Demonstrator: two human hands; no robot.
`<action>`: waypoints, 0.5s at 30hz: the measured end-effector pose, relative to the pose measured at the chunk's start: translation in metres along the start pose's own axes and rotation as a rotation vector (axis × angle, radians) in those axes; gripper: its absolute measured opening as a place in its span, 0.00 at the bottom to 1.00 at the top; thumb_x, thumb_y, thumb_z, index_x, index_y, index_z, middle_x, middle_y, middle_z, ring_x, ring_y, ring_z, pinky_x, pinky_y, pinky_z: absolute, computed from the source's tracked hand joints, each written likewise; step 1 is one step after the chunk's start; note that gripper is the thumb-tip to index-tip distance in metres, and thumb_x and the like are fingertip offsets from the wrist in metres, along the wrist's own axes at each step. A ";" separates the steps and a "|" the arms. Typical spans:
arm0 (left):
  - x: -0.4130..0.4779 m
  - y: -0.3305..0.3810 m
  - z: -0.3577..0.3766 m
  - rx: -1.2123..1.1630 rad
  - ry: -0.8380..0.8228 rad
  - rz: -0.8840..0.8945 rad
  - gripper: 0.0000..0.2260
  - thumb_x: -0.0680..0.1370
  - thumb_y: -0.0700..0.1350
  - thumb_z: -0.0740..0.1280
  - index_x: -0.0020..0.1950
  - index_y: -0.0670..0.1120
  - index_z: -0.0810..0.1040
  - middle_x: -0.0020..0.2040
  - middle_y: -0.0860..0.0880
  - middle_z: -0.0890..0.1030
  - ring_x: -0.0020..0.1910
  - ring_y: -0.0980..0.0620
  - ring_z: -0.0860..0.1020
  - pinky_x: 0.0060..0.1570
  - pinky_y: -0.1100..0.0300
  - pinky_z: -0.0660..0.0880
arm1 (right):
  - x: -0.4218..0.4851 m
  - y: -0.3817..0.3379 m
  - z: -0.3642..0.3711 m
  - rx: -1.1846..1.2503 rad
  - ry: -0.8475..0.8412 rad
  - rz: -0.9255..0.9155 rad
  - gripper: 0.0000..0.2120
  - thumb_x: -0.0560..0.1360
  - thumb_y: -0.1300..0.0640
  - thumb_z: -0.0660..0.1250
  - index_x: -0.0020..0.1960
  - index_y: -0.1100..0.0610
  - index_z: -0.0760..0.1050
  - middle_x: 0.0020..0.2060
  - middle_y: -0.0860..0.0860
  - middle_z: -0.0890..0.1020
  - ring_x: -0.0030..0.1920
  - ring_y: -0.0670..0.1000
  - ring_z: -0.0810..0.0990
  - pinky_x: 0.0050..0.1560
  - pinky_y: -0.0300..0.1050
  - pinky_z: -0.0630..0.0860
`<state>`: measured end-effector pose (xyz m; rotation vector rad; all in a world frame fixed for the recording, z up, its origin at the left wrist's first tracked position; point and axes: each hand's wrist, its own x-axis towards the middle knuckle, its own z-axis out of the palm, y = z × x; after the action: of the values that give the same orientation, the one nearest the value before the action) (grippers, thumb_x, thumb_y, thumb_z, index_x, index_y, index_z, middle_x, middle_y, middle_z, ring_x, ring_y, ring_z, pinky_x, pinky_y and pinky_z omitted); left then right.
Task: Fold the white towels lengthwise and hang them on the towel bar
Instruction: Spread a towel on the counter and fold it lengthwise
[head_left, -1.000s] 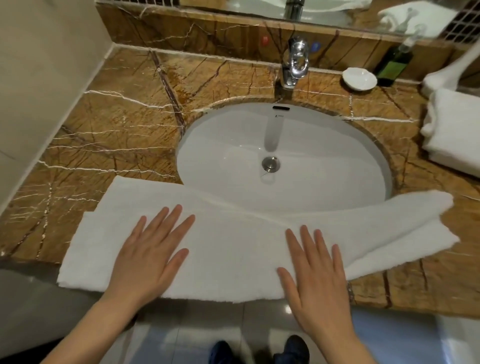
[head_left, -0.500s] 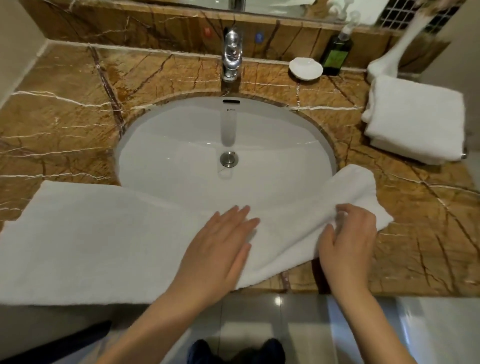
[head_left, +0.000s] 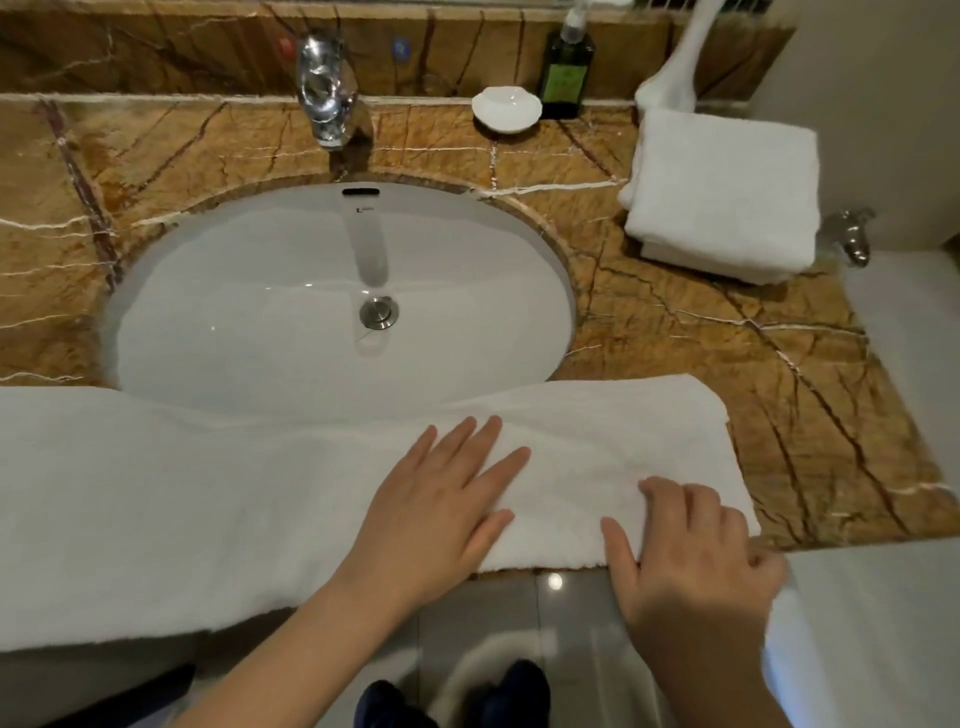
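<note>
A long white towel (head_left: 208, 499) lies along the front of the brown marble counter (head_left: 727, 353), its far edge sagging over the sink's front rim, its left end out of frame. My left hand (head_left: 441, 514) presses flat on it right of its middle, fingers spread and straight. My right hand (head_left: 691, 556) rests on the towel's front right corner, fingers bent on top, thumb at the front edge. Whether it pinches the cloth is unclear. A second folded white towel (head_left: 727, 192) sits at the counter's back right. No towel bar is in view.
An oval white sink (head_left: 249, 312) with a chrome tap (head_left: 324, 88) fills the counter's middle. A white soap dish (head_left: 506, 109) and a dark green pump bottle (head_left: 566, 73) stand at the back. A white cloth (head_left: 685, 57) hangs at the back right. My feet stand on the tiled floor below.
The view swung left to right. My right hand moved from pinching the raised right end to resting on the front right corner, and that end now lies flat. My left hand stayed flat.
</note>
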<state>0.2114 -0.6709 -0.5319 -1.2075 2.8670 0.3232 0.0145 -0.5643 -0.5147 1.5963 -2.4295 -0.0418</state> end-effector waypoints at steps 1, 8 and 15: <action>0.002 0.005 0.000 0.014 -0.003 0.016 0.23 0.79 0.58 0.54 0.73 0.54 0.66 0.73 0.46 0.68 0.71 0.45 0.68 0.69 0.45 0.62 | 0.001 0.005 -0.002 0.006 0.031 0.013 0.19 0.77 0.44 0.58 0.54 0.57 0.76 0.42 0.56 0.75 0.39 0.57 0.71 0.39 0.48 0.59; 0.022 0.034 0.011 -0.015 -0.051 0.002 0.34 0.73 0.71 0.52 0.76 0.60 0.55 0.77 0.48 0.58 0.76 0.45 0.57 0.70 0.46 0.51 | 0.040 0.002 0.030 0.355 -0.213 -0.038 0.28 0.79 0.39 0.43 0.76 0.47 0.55 0.76 0.53 0.57 0.77 0.55 0.49 0.73 0.61 0.47; 0.037 0.028 -0.004 -0.245 0.016 -0.116 0.31 0.76 0.68 0.41 0.76 0.58 0.59 0.78 0.49 0.56 0.77 0.48 0.53 0.74 0.50 0.52 | 0.050 0.029 0.034 0.293 -0.308 -0.054 0.30 0.76 0.34 0.37 0.76 0.39 0.42 0.78 0.50 0.41 0.76 0.51 0.33 0.72 0.64 0.38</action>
<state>0.1662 -0.6787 -0.5259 -1.4113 2.8186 0.6811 -0.0380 -0.6014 -0.5346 1.9034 -2.7270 0.0674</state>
